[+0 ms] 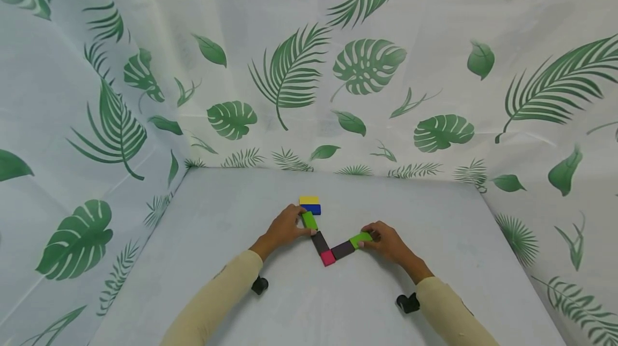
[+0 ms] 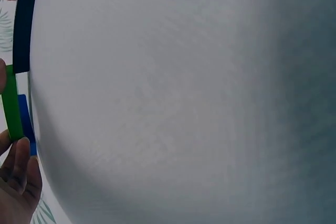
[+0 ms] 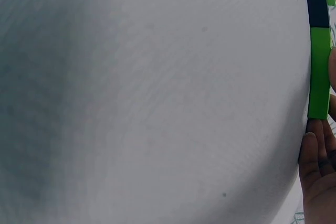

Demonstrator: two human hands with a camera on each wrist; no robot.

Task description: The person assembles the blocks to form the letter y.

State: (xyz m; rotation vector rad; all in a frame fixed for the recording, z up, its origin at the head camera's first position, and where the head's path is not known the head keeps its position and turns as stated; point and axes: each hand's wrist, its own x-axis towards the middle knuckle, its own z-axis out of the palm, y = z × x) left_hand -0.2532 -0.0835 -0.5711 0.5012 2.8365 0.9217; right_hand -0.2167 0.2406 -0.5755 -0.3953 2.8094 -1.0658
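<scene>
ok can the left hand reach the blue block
Probably yes: the blue block lies close to the left hand, which pinches a green block and may need to release it first.

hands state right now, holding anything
Left hand: holding the green block nearer the blue block.
Right hand: holding the other green block.
</scene>
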